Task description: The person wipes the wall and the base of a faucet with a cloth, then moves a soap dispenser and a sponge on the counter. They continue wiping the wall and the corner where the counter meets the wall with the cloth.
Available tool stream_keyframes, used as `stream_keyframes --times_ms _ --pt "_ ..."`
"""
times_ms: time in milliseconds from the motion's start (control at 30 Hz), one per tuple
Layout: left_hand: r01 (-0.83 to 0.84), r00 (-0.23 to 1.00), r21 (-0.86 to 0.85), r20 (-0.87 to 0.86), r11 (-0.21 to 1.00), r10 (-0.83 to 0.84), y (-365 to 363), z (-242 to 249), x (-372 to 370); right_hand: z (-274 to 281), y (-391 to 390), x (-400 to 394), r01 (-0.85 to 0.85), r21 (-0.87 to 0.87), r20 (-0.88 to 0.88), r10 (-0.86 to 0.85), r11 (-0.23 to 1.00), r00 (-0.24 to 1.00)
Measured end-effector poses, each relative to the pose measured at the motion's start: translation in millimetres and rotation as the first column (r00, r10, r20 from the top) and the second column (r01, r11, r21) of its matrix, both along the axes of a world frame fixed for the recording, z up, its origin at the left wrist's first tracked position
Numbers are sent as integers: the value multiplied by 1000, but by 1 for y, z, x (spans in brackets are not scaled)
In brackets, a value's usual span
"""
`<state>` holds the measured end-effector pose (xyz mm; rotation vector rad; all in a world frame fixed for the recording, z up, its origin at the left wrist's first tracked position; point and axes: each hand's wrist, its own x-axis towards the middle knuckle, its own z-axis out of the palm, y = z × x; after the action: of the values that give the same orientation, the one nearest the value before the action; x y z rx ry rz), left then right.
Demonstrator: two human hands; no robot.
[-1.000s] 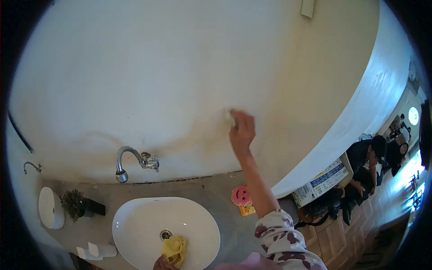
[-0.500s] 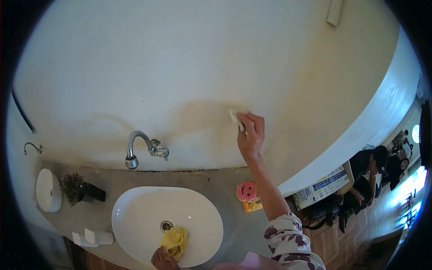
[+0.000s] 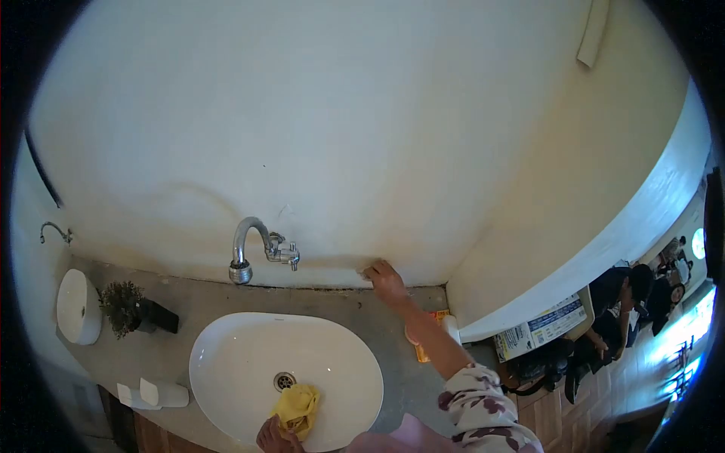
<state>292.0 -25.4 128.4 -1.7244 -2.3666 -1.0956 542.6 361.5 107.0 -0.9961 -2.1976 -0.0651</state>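
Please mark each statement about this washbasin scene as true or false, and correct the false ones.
1. The right hand is pressed to the wall just above the counter. True.
2. The left hand touches a blue cloth. False: it rests on a yellow cloth inside the basin.
3. Water is running from the tap. False: no stream is visible.
4. A small potted plant stands left of the basin. True.
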Motion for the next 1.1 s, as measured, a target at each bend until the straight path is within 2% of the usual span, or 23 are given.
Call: stream_keyframes --times_ms 33,100,167,200,233,267,367,400,467,600,667,733,767,800,833,867,933,967,1033,1067,1100 --pt "-2 1000 -6 -27 1000 2 -4 -3 -1 21 0 -1 -41 -22 -7 41 999 999" --pt "-13 998 -2 -63 1000 13 -7 -10 -2 103 -16 1 -6 128 -151 26 992 988" --pt "-17 997 -4 -80 1000 17 -10 -12 -2 188 -26 13 219 370 -237 -137 903 962" --pt "-19 997 -5 -80 1000 19 -10 -13 -2 227 -30 21 341 373 -309 -231 863 923" --pt "-18 997 -8 -81 1000 17 -11 -13 -2 259 -25 26 435 456 -427 -238 777 872" --pt "-22 996 -14 -86 1000 20 -11 -14 -2 284 -19 27 499 416 -549 -228 760 804" --pt "-21 995 -14 -98 1000 20 -11 -16 -2 301 19 25 491 399 -617 -169 774 768" --pt "-21 995 -13 -100 1000 20 -12 -17 -2 291 24 20 493 401 -620 -168 772 766" --pt "-23 994 -15 -103 1000 22 -11 -18 -3 251 31 5 436 548 -474 -164 714 865" --pt "-29 994 -18 -109 999 27 -10 -20 -3 147 24 -8 251 459 -333 -97 852 938" --pt "-31 993 -23 -112 999 28 -11 -21 -3 60 21 3 130 245 -106 -107 961 989" --pt "-39 993 -20 -112 999 37 -13 -23 -3 3 8 17 88 73 56 -92 993 994" --pt "-42 992 -14 -117 999 40 -14 -24 -4 0 -6 22 90 83 50 -95 992 994" --pt "-46 992 -6 -122 999 45 -13 -27 -5 4 -17 26 90 -2 -3 -90 996 996" --pt "-55 991 0 -125 998 55 -14 -28 -5 19 -23 30 82 -87 -52 -87 993 995" --pt "-60 990 2 -125 998 60 -14 -29 -5 35 -23 37 82 -78 -54 -87 994 995" --pt "-92 987 4 -130 996 92 -12 -28 -3 114 -23 47 84 251 -110 -58 964 992" --pt "-51 989 12 -140 999 52 -11 -19 -1 159 -20 55 227 391 -141 -186 892 972" --pt "-4 989 19 -151 1000 7 -11 -13 0 256 -17 70 448 483 -364 -294 752 884" --pt "-2 991 13 -137 1000 4 -13 -13 0 295 -12 74 539 534 -485 -286 652 827" --pt "1 992 7 -126 1000 0 -14 -14 -1 323 -2 76 561 494 -575 -234 664 784"
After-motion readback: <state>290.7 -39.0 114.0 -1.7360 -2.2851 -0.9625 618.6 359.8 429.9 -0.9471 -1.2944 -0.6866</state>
